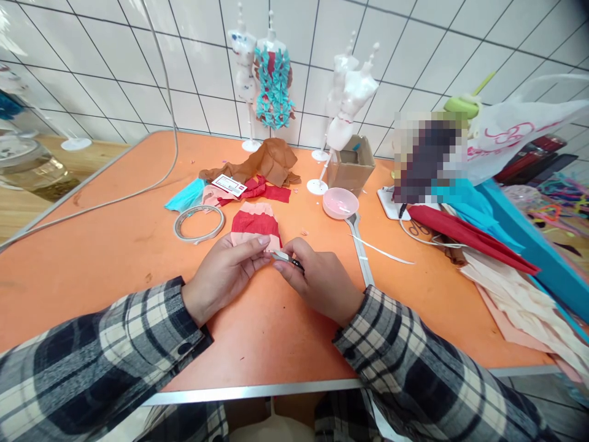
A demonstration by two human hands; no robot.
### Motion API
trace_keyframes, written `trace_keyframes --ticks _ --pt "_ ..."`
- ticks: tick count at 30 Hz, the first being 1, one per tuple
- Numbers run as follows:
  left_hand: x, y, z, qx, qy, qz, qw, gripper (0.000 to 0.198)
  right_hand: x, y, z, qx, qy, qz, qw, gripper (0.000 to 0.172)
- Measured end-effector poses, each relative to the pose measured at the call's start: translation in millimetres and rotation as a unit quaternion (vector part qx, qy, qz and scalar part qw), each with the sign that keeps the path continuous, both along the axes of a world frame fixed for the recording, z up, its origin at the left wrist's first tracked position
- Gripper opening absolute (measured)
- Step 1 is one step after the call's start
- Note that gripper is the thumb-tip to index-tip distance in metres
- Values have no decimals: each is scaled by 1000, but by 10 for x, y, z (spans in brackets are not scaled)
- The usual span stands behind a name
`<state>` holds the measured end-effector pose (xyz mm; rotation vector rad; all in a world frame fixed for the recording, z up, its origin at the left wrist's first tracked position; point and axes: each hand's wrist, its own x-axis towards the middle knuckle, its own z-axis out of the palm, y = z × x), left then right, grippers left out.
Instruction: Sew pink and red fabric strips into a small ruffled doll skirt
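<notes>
No word, brand or number can be read with certainty; left of the pink bowl (340, 203) and slightly beyond it, a white card (229, 185) with a red border carries dark lines of print, too small to make out; well to the right of the bowl, a white plastic bag (519, 136) bears looping pinkish-red marks, creased and illegible; nearer the wearer than the bowl and to its left, a small dark tool (296, 263) in the right hand (324, 283) shows tiny pale marks, likewise unreadable.
</notes>
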<state>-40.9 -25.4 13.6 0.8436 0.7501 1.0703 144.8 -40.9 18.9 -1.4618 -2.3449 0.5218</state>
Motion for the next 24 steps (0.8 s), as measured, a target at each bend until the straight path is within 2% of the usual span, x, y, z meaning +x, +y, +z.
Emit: trace_keyframes --ticks 20,24 --pt "15 -6 23 4 -8 0 1000 16 -13 -2 4 -5 26 0 1000 25" --pt "6 0 6 -9 2 6 1000 17 2 -12 7 -4 77 -1 997 25"
